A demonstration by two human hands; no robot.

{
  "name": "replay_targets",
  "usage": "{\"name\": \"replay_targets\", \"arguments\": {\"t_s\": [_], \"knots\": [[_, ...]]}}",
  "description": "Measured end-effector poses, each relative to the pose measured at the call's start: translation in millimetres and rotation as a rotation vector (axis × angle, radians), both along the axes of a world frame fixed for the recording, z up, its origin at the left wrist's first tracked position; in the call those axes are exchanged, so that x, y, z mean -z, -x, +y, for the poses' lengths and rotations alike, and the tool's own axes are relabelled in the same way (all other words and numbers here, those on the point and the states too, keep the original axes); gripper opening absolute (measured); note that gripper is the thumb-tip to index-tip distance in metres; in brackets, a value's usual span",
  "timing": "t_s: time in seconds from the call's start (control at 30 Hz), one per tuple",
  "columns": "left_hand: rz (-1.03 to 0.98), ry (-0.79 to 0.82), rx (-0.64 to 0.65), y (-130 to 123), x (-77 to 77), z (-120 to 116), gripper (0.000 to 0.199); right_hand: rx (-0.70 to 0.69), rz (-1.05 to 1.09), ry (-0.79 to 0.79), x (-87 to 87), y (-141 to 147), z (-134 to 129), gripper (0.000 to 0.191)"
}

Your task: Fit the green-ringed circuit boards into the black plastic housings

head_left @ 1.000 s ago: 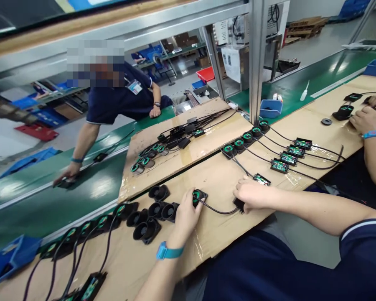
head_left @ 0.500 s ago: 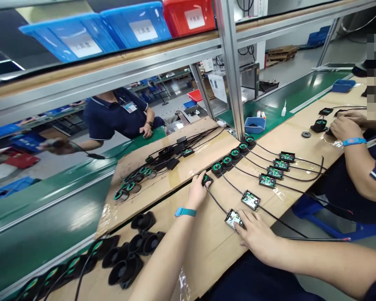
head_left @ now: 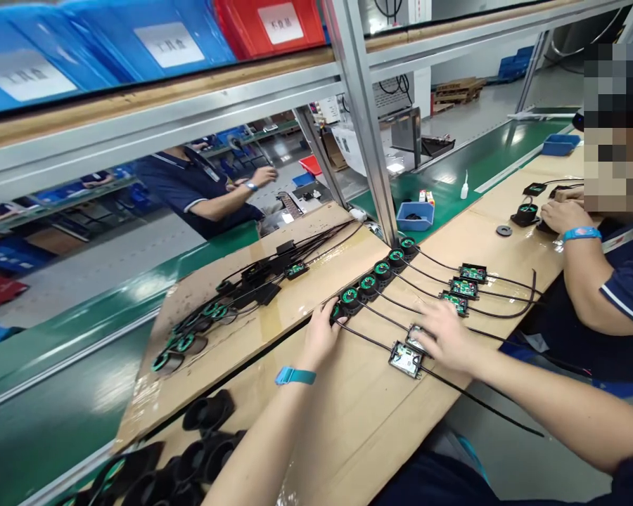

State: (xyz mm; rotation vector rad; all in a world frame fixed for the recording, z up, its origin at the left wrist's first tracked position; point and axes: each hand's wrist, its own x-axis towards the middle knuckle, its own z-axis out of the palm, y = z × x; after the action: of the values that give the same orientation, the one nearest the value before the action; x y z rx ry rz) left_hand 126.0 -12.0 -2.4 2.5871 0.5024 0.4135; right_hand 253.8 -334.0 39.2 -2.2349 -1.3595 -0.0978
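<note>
My left hand [head_left: 323,336] has its fingers round a black round housing with a green ring [head_left: 336,311], at the near end of a row of similar housings [head_left: 368,283]. A cable joins it to a small black box with an exposed circuit board [head_left: 405,358]. My right hand [head_left: 447,336], slightly blurred, is over a second circuit-board box [head_left: 418,339], its fingers apart and partly covering it. Whether the fingertips touch that box I cannot tell. Beyond the hand lie more cabled board boxes [head_left: 464,287].
Black horn-shaped housings [head_left: 208,411] stand at lower left. A raised cardboard sheet [head_left: 306,302] holds cabled parts. A metal post [head_left: 366,133] rises behind the row, near a blue bin [head_left: 416,215]. At right, a co-worker's hands [head_left: 564,211] handle parts; another person stands across the conveyor [head_left: 84,400].
My left hand has brought its housing up against the row's end. My right hand has left the nearest board box and moved up and away, to the other boxes. The view has shifted.
</note>
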Motion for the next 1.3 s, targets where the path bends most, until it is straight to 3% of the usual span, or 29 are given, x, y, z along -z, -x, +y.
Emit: {"name": "replay_targets", "arguments": {"t_s": [0.07,0.13,0.2,0.3,0.53,0.63,0.7,0.87,1.07,1.17,1.3], "knots": [[0.014,0.004,-0.011,1,0.1,-1,0.051,0.148,-0.045,-0.017,-12.4,-55,28,0.032],[0.026,-0.009,-0.014,1,-0.8,-3,0.052,0.303,-0.005,0.067,-20.8,-108,59,0.041],[0.025,-0.03,-0.014,1,-2.2,-4,0.054,0.321,0.099,0.183,-23.3,-148,86,0.047],[0.037,-0.08,-0.029,2,-4.3,-5,0.056,0.265,0.158,0.244,-16.7,-175,107,0.044],[0.042,-0.124,0.017,10,-4.2,6,0.06,0.225,0.147,0.233,8.0,-184,108,0.017],[0.064,-0.084,0.019,10,-2.0,9,0.061,0.258,0.172,0.264,11.5,-191,112,0.027],[0.07,-0.084,0.015,8,-0.6,9,0.06,0.285,0.179,0.286,10.4,-192,115,0.037],[0.085,-0.082,-0.003,9,1.5,13,0.055,0.34,0.173,0.348,-0.1,-180,120,0.027],[0.112,-0.12,-0.005,13,-1.5,19,0.055,0.39,0.143,0.382,-8.0,-167,126,0.033],[0.094,-0.151,0.022,10,-7.9,11,0.058,0.323,0.099,0.368,-8.9,-172,127,0.043],[0.117,-0.266,0.076,5,-14.9,-3,0.064,0.086,0.063,0.392,-5.7,-186,121,0.063]]}}
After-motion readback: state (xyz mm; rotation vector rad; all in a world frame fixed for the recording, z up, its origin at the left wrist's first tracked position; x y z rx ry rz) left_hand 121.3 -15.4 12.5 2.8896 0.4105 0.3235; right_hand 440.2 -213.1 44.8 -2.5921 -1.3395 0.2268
